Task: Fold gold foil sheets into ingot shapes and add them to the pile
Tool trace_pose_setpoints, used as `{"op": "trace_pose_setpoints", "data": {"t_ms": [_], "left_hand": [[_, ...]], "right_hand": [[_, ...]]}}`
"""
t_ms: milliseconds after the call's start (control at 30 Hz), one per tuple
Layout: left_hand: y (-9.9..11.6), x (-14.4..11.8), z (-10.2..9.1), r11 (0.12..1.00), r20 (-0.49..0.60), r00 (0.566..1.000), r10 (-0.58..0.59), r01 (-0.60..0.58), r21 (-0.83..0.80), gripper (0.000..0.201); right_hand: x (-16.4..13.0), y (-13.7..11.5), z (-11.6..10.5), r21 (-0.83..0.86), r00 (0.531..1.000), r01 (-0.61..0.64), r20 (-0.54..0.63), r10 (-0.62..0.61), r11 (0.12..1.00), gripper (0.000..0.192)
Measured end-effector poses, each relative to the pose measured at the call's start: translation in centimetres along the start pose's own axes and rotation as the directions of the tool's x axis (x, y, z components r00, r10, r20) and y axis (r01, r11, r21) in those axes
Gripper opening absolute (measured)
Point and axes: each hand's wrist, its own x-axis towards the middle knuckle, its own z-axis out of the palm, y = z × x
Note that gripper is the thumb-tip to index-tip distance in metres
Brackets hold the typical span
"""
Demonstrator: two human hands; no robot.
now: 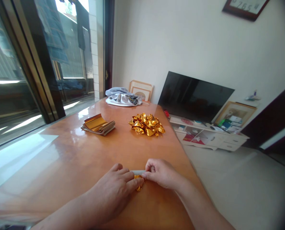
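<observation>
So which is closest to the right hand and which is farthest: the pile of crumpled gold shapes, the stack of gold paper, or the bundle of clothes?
From the right hand, in the head view:
1. Pile of crumpled gold shapes, straight ahead at mid-table.
2. Stack of gold paper, ahead and to the left.
3. Bundle of clothes, at the table's far end.

A small piece of gold foil paper (138,182) lies on the near part of the wooden table (89,159), pinched between the fingertips of both hands; its top side shows as a pale, silvery strip, while crumpled gold peeks out underneath; most of it is covered by the fingers, so its shape cannot be told for sure, though it seems partly folded; it sits toward the table's right edge.
</observation>
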Motion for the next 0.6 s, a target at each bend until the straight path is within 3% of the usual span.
{"op": "trace_pose_setpoints", "data": {"t_ms": [233,600], "left_hand": [[0.3,0.5,0.1,0.999,0.026,1.000,0.001,-0.002,0.051,0.014],[-0.4,0.4,0.4,0.997,0.028,0.997,0.067,-0.068,0.046,0.028]], "right_hand": [[0.0,0.8,0.5,0.035,1.000,0.016,-0.017,-0.016,0.999,0.026],[-0.2,1.8,0.1,0.259,0.998,0.056,-0.004,-0.057,0.964,0.013]]}}
